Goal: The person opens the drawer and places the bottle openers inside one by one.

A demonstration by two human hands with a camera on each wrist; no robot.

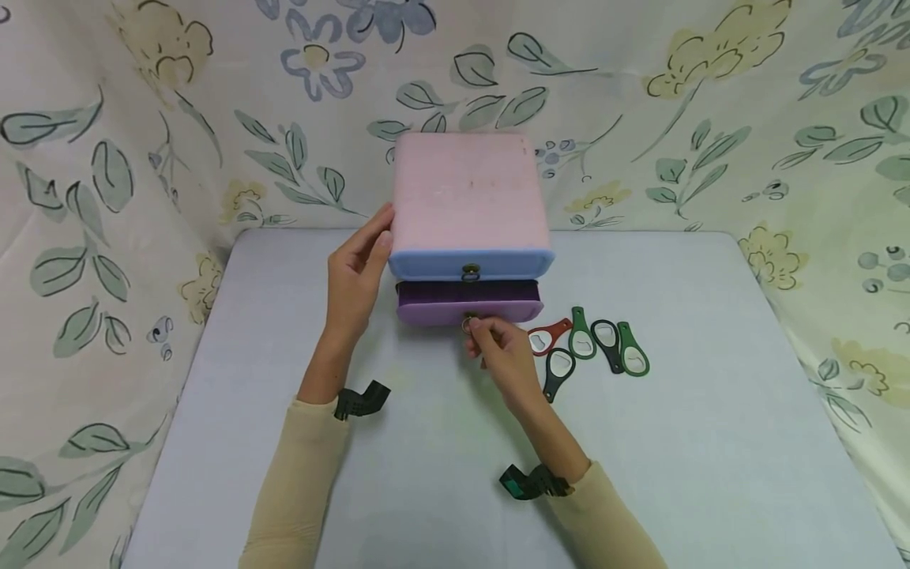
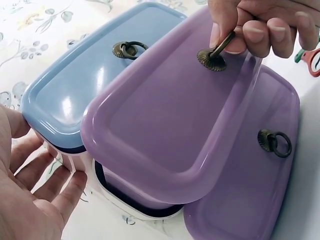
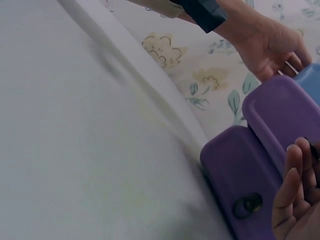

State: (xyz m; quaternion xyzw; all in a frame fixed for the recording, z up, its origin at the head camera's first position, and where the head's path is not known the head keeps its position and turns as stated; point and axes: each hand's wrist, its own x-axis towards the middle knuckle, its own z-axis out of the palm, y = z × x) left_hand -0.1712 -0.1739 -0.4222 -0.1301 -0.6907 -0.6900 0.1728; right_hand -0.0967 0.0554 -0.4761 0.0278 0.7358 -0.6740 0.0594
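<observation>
A small drawer cabinet with a pink top (image 1: pixel 469 190) stands at the back of the table. Its blue upper drawer (image 1: pixel 434 266) is closed. Below, a purple drawer (image 2: pixel 160 120) is pulled partway out, its dark inside showing in the head view. My right hand (image 1: pixel 505 356) pinches that drawer's brass ring pull (image 2: pixel 212 60) between thumb and fingers. Against the cabinet's left side rests my left hand (image 1: pixel 355 273), its fingers extended along the wall. A second purple drawer (image 2: pixel 230 200) with a hanging ring pull (image 2: pixel 274 143) sits lowest.
Several bottle openers lie right of the cabinet: a red one (image 1: pixel 542 341), green ones (image 1: pixel 579 316) and black ones (image 1: pixel 558 379). A floral cloth (image 1: pixel 611 142) hangs behind the white table (image 1: pixel 711 442). Dark bands (image 1: pixel 362 401) are strapped on both wrists.
</observation>
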